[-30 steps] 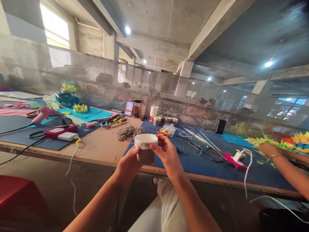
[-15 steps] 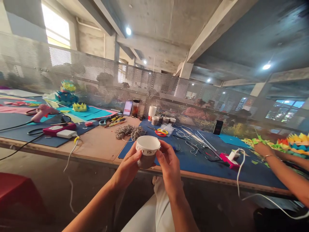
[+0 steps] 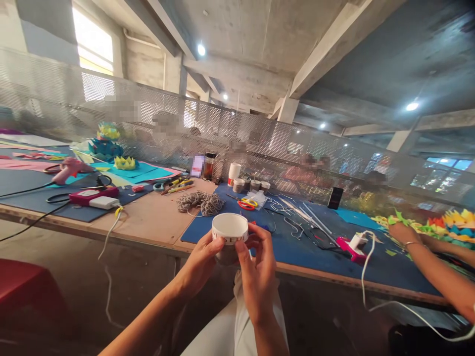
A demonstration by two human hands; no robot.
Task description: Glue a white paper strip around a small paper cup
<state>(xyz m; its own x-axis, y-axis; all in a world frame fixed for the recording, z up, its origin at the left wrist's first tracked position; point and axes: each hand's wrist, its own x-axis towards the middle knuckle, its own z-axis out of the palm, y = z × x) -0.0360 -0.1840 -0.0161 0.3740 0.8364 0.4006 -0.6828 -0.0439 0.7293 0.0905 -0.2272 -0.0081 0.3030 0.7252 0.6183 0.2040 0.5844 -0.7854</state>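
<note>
A small paper cup with a white rim, a lettered band and a grey-brown lower part is held upright just in front of the table edge. My left hand grips its left side, thumb on the band. On the other side my right hand has its thumb against the front and fingers curled behind. The inside looks white and bare. Just beyond the cup lie a bundle of grey-brown cord and red-and-yellow scissors.
Small cups and a taller white cup stand at the back. To the left are a pink glue gun and a power strip. Another power strip lies right, near a co-worker's hand. A perforated screen stands behind.
The cup has been turned, so different letters face me, and it sits slightly lower. Both hands still hold it. The view has shifted a little.
</note>
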